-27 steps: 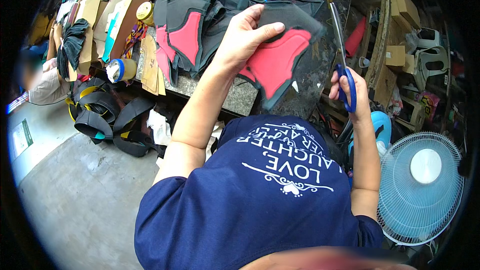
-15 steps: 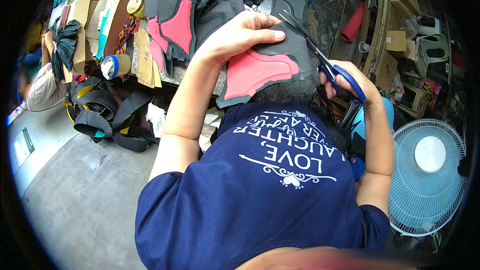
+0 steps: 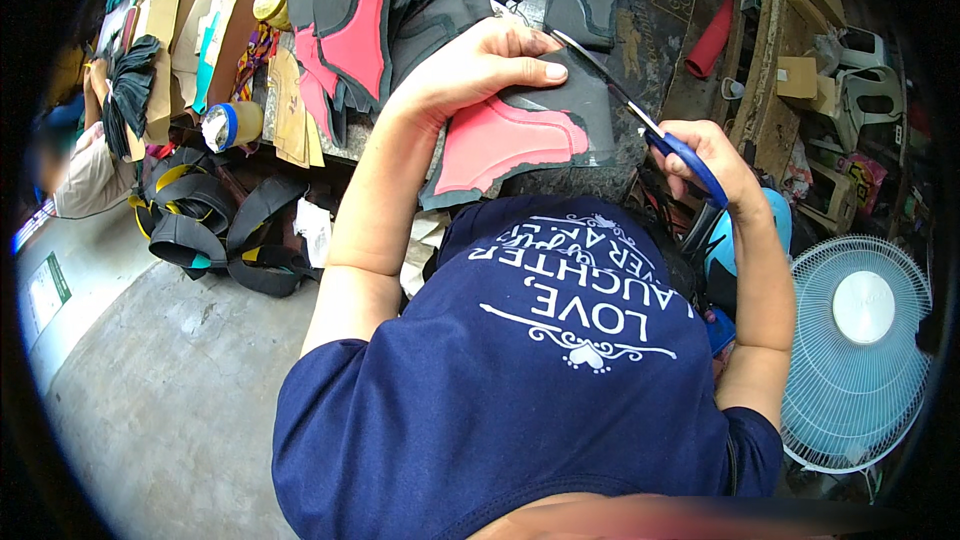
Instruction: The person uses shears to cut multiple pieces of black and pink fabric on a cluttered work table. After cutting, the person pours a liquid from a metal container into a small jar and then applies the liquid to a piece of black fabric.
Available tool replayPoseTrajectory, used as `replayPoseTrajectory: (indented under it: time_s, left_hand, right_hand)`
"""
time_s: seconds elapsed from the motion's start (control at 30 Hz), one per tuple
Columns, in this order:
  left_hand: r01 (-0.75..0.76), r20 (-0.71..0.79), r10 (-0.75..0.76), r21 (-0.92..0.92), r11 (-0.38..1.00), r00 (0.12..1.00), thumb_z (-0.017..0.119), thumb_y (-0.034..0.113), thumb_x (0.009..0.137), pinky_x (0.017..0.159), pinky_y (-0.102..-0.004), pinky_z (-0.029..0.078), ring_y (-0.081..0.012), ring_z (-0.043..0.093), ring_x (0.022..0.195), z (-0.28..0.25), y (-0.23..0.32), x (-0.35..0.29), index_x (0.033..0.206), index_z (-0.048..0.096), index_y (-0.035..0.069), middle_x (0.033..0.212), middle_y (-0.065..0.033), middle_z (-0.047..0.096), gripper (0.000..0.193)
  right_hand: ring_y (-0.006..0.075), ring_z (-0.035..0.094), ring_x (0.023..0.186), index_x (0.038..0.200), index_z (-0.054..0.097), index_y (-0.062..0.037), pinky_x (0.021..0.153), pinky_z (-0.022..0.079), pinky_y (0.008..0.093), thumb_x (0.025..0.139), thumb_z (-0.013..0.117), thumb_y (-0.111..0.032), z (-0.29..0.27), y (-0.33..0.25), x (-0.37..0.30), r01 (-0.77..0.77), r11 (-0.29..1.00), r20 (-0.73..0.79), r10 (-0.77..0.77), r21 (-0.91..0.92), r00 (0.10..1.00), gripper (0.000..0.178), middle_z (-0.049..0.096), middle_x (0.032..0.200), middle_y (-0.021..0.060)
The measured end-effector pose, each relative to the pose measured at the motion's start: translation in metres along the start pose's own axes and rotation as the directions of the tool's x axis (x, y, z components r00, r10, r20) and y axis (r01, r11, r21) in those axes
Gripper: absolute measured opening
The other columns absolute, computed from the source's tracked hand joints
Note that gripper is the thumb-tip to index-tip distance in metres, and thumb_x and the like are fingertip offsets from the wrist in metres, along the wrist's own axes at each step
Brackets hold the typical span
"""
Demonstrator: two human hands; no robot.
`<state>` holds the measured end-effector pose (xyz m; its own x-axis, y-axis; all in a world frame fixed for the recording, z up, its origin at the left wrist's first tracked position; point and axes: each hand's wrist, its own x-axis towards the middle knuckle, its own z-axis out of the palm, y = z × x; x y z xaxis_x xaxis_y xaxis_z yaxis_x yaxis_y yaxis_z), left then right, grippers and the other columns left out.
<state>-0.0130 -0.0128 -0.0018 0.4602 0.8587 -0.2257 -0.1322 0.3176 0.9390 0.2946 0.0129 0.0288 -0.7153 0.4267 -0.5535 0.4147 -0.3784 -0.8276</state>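
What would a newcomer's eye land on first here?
Likely the bright pink-and-black piece in the left hand, just above the centre of the view, with the blue-handled scissors in the right hand to its right. After that, the navy shirt with white lettering filling the lower middle, and the round fan at the lower right.

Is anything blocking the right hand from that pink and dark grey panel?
Nothing visible blocks it: the right hand holds blue-handled scissors, which reach the upper right edge of the pink and dark grey panel, gripped by the left hand.
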Motion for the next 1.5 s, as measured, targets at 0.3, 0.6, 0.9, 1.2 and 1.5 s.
replayPoseTrajectory:
  time_s: [0.3, 0.6, 0.9, 1.2, 1.5]
  left_hand:
    - [0.031, 0.074, -0.025, -0.090, 0.995, 0.997, 0.068, 0.017, 0.088, 0.079, -0.0205, 0.048, -0.0064, 0.060, 0.083, 0.003, 0.007, -0.004, 0.107, 0.068, -0.008, 0.093, -0.0030, 0.069, 0.031]
    - [0.005, 0.000, -0.005, -0.088, 0.996, 1.000, 0.069, 0.015, 0.087, 0.077, -0.0224, 0.048, -0.0068, 0.058, 0.082, -0.001, -0.001, -0.005, 0.107, 0.067, -0.007, 0.093, -0.0025, 0.068, 0.030]
    - [-0.222, -0.680, 0.463, 0.414, 0.882, 0.569, 0.072, 0.022, 0.086, 0.090, -0.0294, 0.048, -0.0189, 0.061, 0.099, -0.039, 0.023, -0.043, 0.120, 0.061, -0.002, 0.110, -0.0125, 0.067, 0.043]
    - [0.707, -0.588, 0.693, 0.689, 0.159, 0.417, 0.065, 0.073, 0.070, 0.111, -0.0662, 0.018, -0.0479, 0.021, 0.142, -0.095, -0.060, -0.014, 0.149, 0.036, 0.027, 0.154, -0.0227, 0.027, 0.096]
    - [0.661, -0.568, 0.729, 0.720, 0.213, 0.383, 0.064, 0.072, 0.073, 0.111, -0.0656, 0.015, -0.0454, 0.020, 0.143, -0.099, -0.061, -0.012, 0.151, 0.032, 0.027, 0.155, -0.0217, 0.026, 0.096]
  right_hand:
    - [0.0072, 0.055, 0.055, 0.081, 0.054, -0.0037, 0.051, 0.042, 0.0201, 0.079, 0.072, -0.059, 0.009, 0.000, 0.004, 0.015, 0.999, -0.006, -0.015, -0.036, 1.000, 0.058, 0.051, 0.066, -0.0024]
    - [0.0090, 0.057, 0.049, 0.080, 0.054, -0.0035, 0.045, 0.045, 0.0229, 0.086, 0.072, -0.043, 0.015, 0.027, 0.012, 0.027, 0.996, -0.047, -0.023, 0.087, 0.999, 0.044, 0.053, 0.063, -0.0004]
    - [0.0097, 0.058, 0.051, 0.089, 0.057, -0.0040, 0.048, 0.043, 0.0195, 0.096, 0.057, -0.046, 0.011, 0.038, 0.020, 0.161, 0.972, -0.383, -0.084, 0.172, 0.920, 0.043, 0.059, 0.060, 0.0042]
    - [0.0082, 0.055, 0.050, 0.088, 0.059, -0.0057, 0.049, 0.042, 0.0194, 0.099, 0.054, -0.038, 0.009, 0.053, 0.030, 0.113, 0.980, -0.379, -0.043, 0.164, 0.925, 0.035, 0.063, 0.061, 0.0059]
    - [0.0362, 0.064, 0.085, 0.091, 0.055, -0.0081, 0.074, 0.048, 0.0444, 0.071, 0.078, -0.056, -0.057, 0.065, 0.112, -0.214, 0.825, -0.684, -0.256, -0.523, 0.684, 0.057, 0.065, 0.086, 0.0156]
